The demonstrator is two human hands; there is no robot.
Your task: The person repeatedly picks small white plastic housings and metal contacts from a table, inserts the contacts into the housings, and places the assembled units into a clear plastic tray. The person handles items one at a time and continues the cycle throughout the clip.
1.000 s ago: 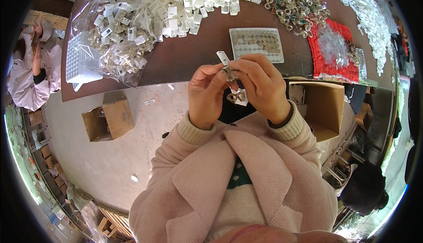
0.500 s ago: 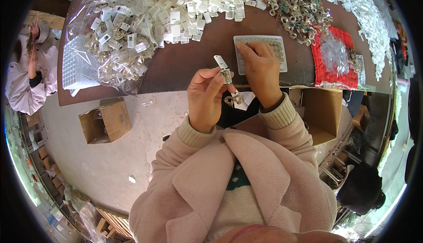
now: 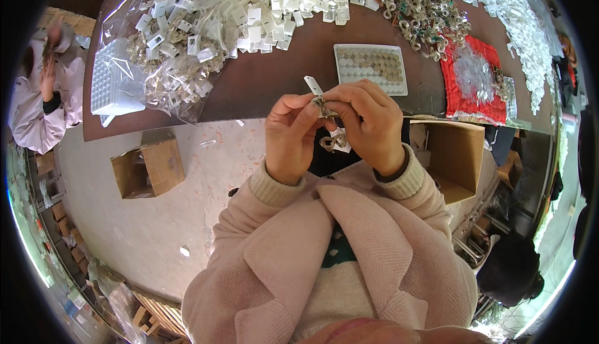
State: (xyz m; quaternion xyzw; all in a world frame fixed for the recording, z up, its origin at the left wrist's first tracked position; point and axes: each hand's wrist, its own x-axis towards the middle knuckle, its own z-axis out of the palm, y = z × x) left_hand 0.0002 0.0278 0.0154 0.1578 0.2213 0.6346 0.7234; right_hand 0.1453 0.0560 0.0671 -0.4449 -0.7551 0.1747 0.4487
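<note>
Both my hands meet in front of my chest, just off the table's near edge. Pinched in my left hand (image 3: 292, 135) is a small white plastic battery case (image 3: 314, 86) whose lid stands up. A loop of thin coiled wire (image 3: 337, 140) hangs below, between the hands. My right hand (image 3: 368, 122) has its fingertips closed against the case; whatever they hold is hidden. Beyond the right hand, a white tray (image 3: 348, 74) holds several rows of round grey button cells, with some pockets bare toward its left.
White plastic cases (image 3: 256, 26) are heaped at the back. Left of them lie a clear bag (image 3: 181, 38) of parts and stacked trays (image 3: 112, 88). Coiled wires (image 3: 424, 13) and a red cloth (image 3: 483, 104) lie right. Cardboard boxes (image 3: 163, 166) stand below; a co-worker (image 3: 50, 94) is at left.
My right hand has come from the tray down and left to the case in my left hand. The tray is now uncovered. My left hand has hardly moved.
</note>
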